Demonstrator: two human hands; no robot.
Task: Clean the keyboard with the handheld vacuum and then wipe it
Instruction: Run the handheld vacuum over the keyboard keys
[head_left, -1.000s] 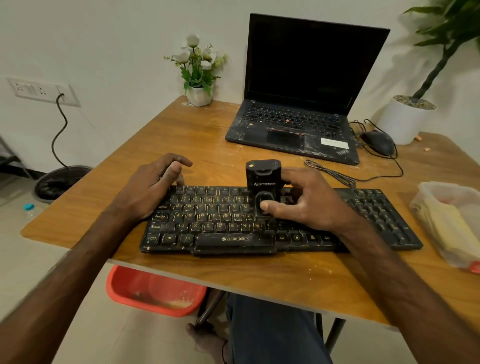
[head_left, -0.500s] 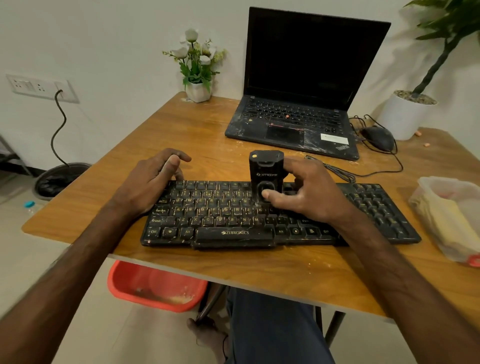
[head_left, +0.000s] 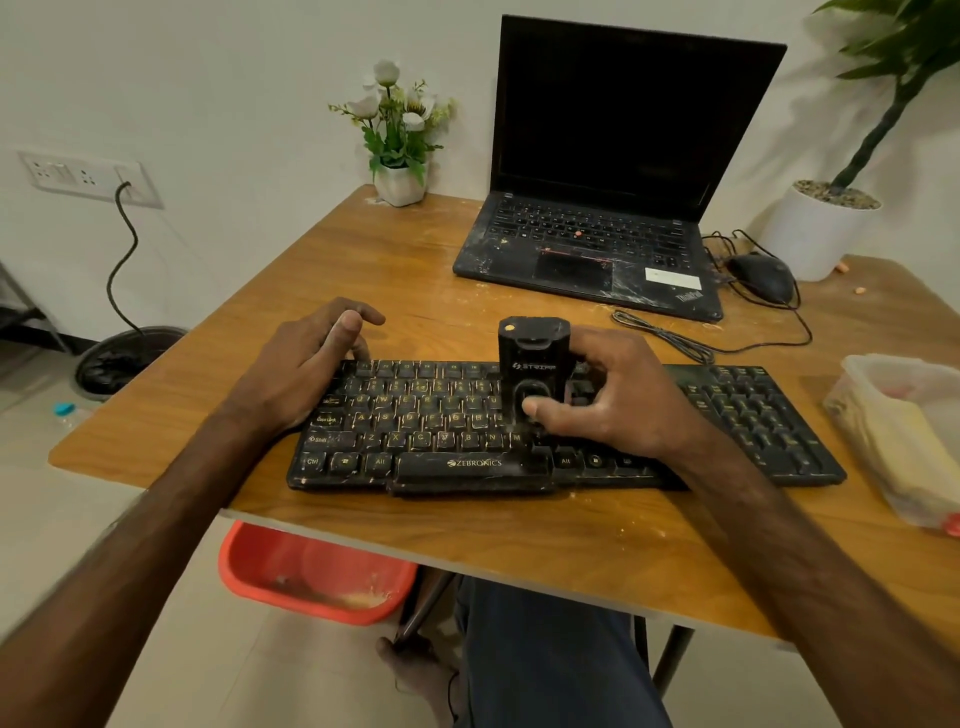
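A dusty black keyboard (head_left: 426, 415) lies across the near part of the wooden table (head_left: 395, 270). A small black handheld vacuum (head_left: 532, 353) stands upright on the middle keys. My right hand (head_left: 613, 400) grips the vacuum from the right, thumb pressed on its front button. My left hand (head_left: 301, 364) holds the keyboard's left end, its fingers curled over the far left corner and its palm on the left keys. A yellow cloth (head_left: 904, 447) lies inside a clear plastic container at the right edge.
An open black laptop (head_left: 592, 244) stands at the back, with a black mouse (head_left: 761, 275) and its cable to the right. A small flower pot (head_left: 400, 182) and a large white planter (head_left: 818, 234) sit at the back. A red tub (head_left: 311, 571) is under the table.
The vacuum and my right hand have shifted slightly right along the keys. My left hand has stayed on the keyboard's left end.
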